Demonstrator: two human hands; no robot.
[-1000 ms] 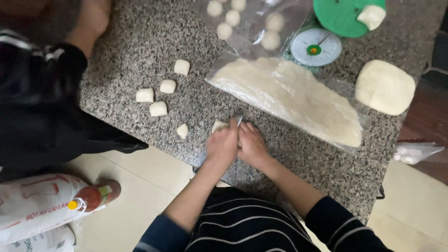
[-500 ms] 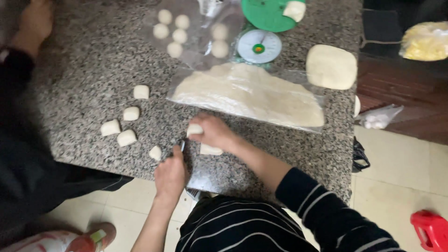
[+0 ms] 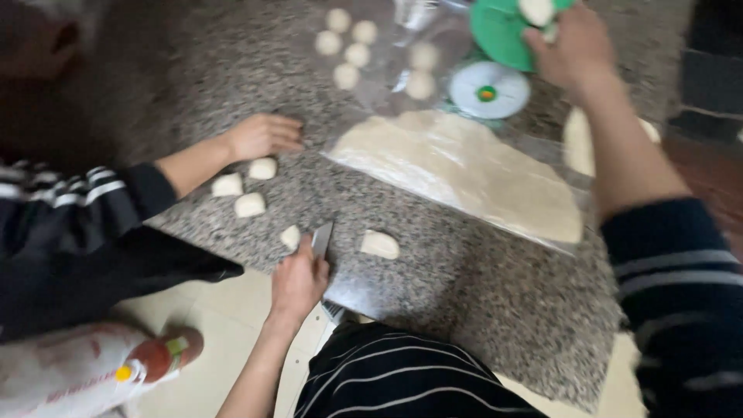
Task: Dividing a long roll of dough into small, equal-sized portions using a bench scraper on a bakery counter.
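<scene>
My left hand [image 3: 298,280] sits at the near edge of the bench [image 3: 480,302], fingers curled around a knife [image 3: 321,240] whose flat blade points away from me; a small dough piece [image 3: 290,236] lies just left of the blade and another cut piece [image 3: 379,244] just right of it, neither touching the steel as far as I can see. My right hand [image 3: 576,48] is up at the far right, fingers closed on the edge of a green plastic disc [image 3: 503,31] that carries a pale lump of dough [image 3: 535,9]; the view is blurred there, so I cannot tell how firm that hold is. Just near of it lies a white round disc [image 3: 489,89] with a green centre; near of that again, a long slab of dough under clear plastic film [image 3: 464,170] runs from the middle of the bench toward the right, and a separate pale flat piece of dough [image 3: 579,139] shows behind my right forearm. On the far side, several small dough balls [image 3: 357,54] rest together on more clear film. At the left another person's hand [image 3: 263,135], sleeve dark with white stripes, rests open on the stone beside three cut pieces [image 3: 248,186]. On the floor at the near left lies a printed sack [image 3: 70,379].
</scene>
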